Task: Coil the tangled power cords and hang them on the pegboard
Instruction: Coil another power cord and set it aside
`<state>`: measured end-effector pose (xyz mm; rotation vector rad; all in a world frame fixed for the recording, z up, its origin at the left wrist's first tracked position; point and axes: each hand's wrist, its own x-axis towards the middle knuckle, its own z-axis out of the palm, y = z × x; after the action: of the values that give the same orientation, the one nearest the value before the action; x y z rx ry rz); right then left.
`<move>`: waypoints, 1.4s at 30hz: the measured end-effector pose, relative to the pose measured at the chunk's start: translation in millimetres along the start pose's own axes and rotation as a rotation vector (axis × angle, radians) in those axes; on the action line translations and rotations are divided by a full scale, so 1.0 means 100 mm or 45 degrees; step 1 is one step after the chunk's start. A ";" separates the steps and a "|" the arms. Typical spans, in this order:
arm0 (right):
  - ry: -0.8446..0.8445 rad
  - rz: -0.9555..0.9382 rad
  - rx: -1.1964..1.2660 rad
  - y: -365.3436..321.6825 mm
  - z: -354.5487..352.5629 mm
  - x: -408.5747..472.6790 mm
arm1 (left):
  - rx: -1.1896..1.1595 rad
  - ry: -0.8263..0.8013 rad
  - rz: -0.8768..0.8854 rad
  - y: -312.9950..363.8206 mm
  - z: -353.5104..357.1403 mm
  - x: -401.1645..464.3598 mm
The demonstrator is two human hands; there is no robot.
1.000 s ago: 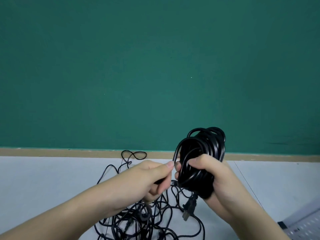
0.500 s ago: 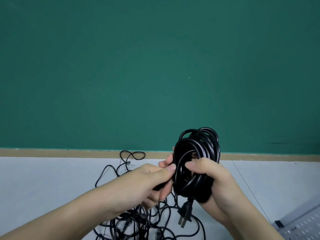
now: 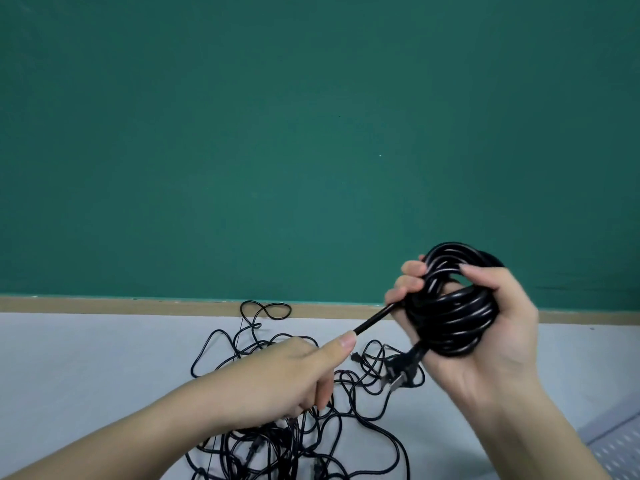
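Since a moment ago my left hand [image 3: 294, 372] has drawn away from the coil [image 3: 450, 306], stretching its tail end [image 3: 375, 318] taut. Both grips are clenched: right hand [image 3: 485, 334] around the coil above the bench [image 3: 86, 358], left pinching the tail. I judge keeping tension while wrapping secures it; remaining tangled cords [image 3: 311, 427] wait below.

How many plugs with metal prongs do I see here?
1 clear: a plug hangs under the coil held by the right hand. Small connectors lie in the tangled cords; more plugs may be hidden there.
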<state>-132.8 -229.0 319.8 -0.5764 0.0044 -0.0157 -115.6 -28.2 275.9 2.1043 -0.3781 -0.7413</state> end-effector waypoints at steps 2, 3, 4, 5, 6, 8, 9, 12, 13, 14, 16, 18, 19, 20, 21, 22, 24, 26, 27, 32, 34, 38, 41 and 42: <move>0.028 -0.073 -0.004 -0.12 -0.05 0.03 | 0.127 -0.008 -0.052 -0.01 0.00 -0.01; 0.045 -0.105 -0.030 -0.17 -0.07 0.05 | 0.183 0.006 -0.060 -0.01 0.00 -0.01; 0.062 -0.129 -0.057 -0.20 -0.10 0.06 | 0.223 0.022 -0.058 -0.01 0.00 -0.01; 0.078 -0.144 -0.083 -0.22 -0.13 0.07 | 0.249 0.030 -0.056 -0.01 0.00 -0.01; 0.089 -0.151 -0.107 -0.23 -0.15 0.08 | 0.271 0.033 -0.049 0.00 -0.01 -0.01; 0.116 -0.149 -0.182 -0.21 -0.18 0.11 | 0.336 0.058 -0.026 0.00 -0.02 -0.02; 0.136 -0.145 -0.240 -0.20 -0.19 0.12 | 0.366 0.066 -0.013 -0.01 -0.03 -0.02; 0.166 -0.118 -0.387 -0.17 -0.23 0.13 | 0.400 0.029 0.033 -0.03 -0.02 -0.03; 0.169 -0.107 -0.409 -0.16 -0.24 0.13 | 0.405 0.012 0.053 -0.02 -0.01 -0.04; 0.172 -0.099 -0.419 -0.16 -0.25 0.13 | 0.402 -0.008 0.075 -0.02 0.00 -0.05; 0.173 -0.089 -0.425 -0.16 -0.26 0.13 | 0.370 -0.047 0.133 0.01 -0.01 -0.07; 0.165 -0.082 -0.432 -0.14 -0.26 0.13 | 0.313 -0.069 0.188 0.03 -0.02 -0.09; 0.164 -0.081 -0.443 -0.14 -0.26 0.13 | 0.275 -0.077 0.206 0.03 -0.03 -0.09; 0.167 -0.080 -0.456 -0.13 -0.25 0.13 | 0.234 -0.086 0.222 0.04 -0.03 -0.10; 0.173 -0.077 -0.471 -0.11 -0.25 0.13 | 0.192 -0.094 0.239 0.04 -0.04 -0.10; 0.175 -0.072 -0.483 -0.10 -0.24 0.13 | 0.147 -0.103 0.255 0.05 -0.04 -0.11; 0.174 -0.058 -0.507 -0.07 -0.22 0.13 | 0.068 -0.104 0.297 0.07 -0.05 -0.13; 0.180 -0.037 -0.567 -0.03 -0.21 0.12 | 0.056 -0.057 0.350 0.09 -0.06 -0.15; 0.180 -0.018 -0.611 0.00 -0.20 0.11 | 0.065 -0.021 0.377 0.10 -0.07 -0.15; 0.114 0.114 -0.793 0.18 -0.17 0.04 | 0.041 0.202 0.492 0.08 -0.11 -0.13; 0.056 0.207 -0.833 0.24 -0.17 0.01 | 0.020 0.237 0.535 0.07 -0.11 -0.12; -0.060 0.453 -0.802 0.35 -0.16 -0.02 | -0.059 0.190 0.553 0.10 -0.13 -0.13; -0.079 0.509 -0.691 0.38 -0.14 -0.03 | -0.123 0.193 0.505 0.09 -0.16 -0.09; -0.088 0.520 -0.660 0.39 -0.12 -0.05 | -0.141 0.192 0.506 0.08 -0.17 -0.07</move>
<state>-137.2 -202.9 288.1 -1.0855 0.0602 0.4129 -110.7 -18.8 292.8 1.8862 -0.6336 -0.3602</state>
